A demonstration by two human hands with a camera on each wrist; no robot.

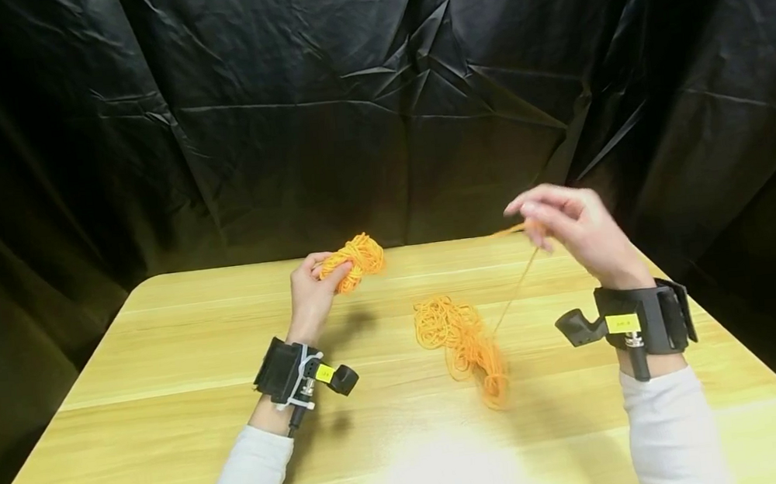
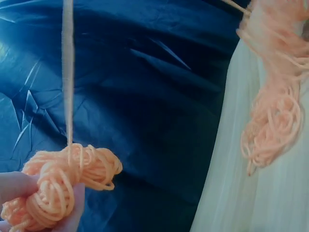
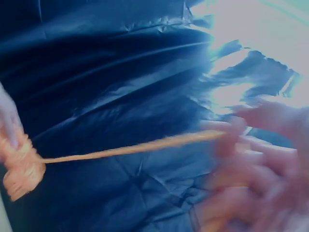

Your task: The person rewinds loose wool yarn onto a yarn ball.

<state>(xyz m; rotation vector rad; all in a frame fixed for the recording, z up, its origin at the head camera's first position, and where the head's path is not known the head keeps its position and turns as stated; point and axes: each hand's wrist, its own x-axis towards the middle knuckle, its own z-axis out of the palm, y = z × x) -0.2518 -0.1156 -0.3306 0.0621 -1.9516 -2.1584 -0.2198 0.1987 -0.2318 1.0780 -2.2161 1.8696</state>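
Note:
My left hand (image 1: 311,290) grips a wound bundle of orange yarn (image 1: 360,259) above the far part of the table, thumb across its front. In the left wrist view the bundle (image 2: 53,193) shows crossed loops, and one strand (image 2: 68,72) runs taut from it. Over to the right, my raised right hand (image 1: 572,228) holds the yarn strand (image 3: 145,146) in curled fingers; the hand is blurred. From that hand the strand also drops to a loose, tangled heap of orange yarn (image 1: 446,322) on the table between the hands.
The light wooden table (image 1: 163,388) carries the loose heap near its middle, with a bright glare patch at the front. A black sheet (image 1: 295,150) hangs right behind the far edge. Both wrists wear black camera straps (image 1: 641,319).

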